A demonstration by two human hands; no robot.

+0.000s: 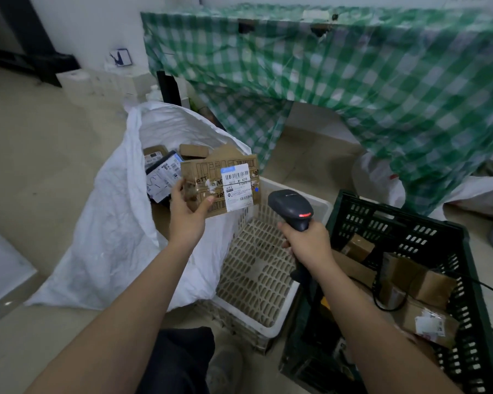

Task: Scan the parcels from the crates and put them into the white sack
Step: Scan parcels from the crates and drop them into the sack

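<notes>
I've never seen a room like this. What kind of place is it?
Probably a small parcel sorting room. A cardboard parcel with a barcode label faces a handheld scanner, more parcels wait in a green crate, and scanned ones fill a white sack.

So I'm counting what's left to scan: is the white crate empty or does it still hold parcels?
Empty: the white crate shows only its bare perforated floor. The green crate beside it holds several cardboard parcels.

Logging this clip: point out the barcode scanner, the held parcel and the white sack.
barcode scanner (291, 206): head view, on its dark head.
held parcel (236, 183): head view, on its white label.
white sack (111, 223): head view, on its left wall.
</notes>
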